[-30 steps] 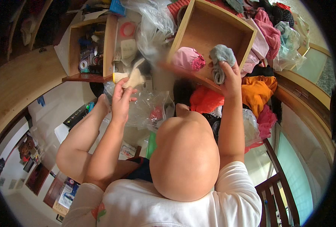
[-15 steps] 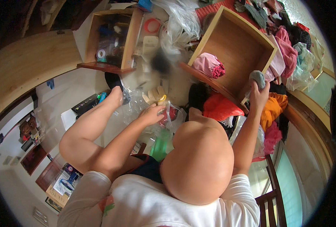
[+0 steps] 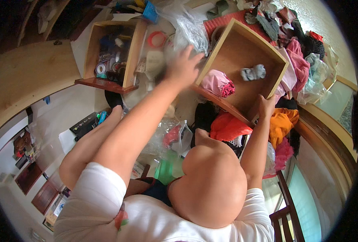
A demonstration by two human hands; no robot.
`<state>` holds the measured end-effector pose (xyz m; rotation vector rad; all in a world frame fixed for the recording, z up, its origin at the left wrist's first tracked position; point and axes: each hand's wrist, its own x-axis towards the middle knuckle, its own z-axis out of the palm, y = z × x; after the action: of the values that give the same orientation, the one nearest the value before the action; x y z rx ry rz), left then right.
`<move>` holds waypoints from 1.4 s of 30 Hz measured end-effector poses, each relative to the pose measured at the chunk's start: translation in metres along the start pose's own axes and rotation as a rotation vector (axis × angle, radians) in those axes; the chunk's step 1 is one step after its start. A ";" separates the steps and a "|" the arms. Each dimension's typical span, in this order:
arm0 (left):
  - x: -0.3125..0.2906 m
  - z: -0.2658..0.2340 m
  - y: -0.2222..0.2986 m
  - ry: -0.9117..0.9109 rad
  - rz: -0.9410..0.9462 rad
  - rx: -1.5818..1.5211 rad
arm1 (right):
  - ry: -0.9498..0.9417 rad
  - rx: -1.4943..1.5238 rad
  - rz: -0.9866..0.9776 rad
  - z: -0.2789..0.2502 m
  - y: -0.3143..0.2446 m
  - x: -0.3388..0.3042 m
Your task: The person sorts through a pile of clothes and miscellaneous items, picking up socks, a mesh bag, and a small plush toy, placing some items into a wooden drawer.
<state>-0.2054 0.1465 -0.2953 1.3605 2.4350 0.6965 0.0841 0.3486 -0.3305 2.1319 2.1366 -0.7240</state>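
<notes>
A wooden drawer (image 3: 263, 52) with a reddish front lies tilted on the floor ahead of me. In it are a rolled pink cloth bundle (image 3: 215, 82) and a small grey-blue cloth roll, like balled socks (image 3: 253, 72). My right hand (image 3: 266, 107) is closed on the drawer's near right corner; some of its fingers are hidden. My left hand (image 3: 183, 69), slightly blurred, reaches out left of the drawer with fingers spread and nothing in them. Just beyond its fingertips lies a clear plastic bag (image 3: 191, 32).
A second drawer (image 3: 129, 58) at left holds tape rolls and small items. Clothes, including a pink garment (image 3: 298, 58) and an orange cloth (image 3: 283, 125), pile up at right. A red plastic bag (image 3: 229, 126) and clear packaging (image 3: 163, 135) lie near my legs.
The grey-blue roll has left my right hand and now lies in the drawer. That hand has moved down to the drawer's corner. My left hand has gone from the clear packaging up toward the plastic bag.
</notes>
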 end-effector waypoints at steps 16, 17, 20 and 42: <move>0.178 -0.137 -0.044 0.574 -0.355 -0.941 | -0.108 0.497 -0.216 -0.039 -0.019 0.059; 0.181 -0.159 -0.031 0.662 -0.258 -1.010 | -0.132 0.570 -0.270 -0.041 -0.029 0.066; 0.190 -0.200 -0.009 0.659 0.138 -1.192 | -0.218 0.640 -0.297 -0.025 -0.045 0.080; -0.026 0.030 -0.097 -0.260 -0.407 0.239 | -0.106 -0.481 -0.942 0.069 -0.182 0.062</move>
<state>-0.2485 0.0893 -0.3719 0.9080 2.5178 0.1250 -0.1137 0.3921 -0.3594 0.7874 2.8145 -0.2547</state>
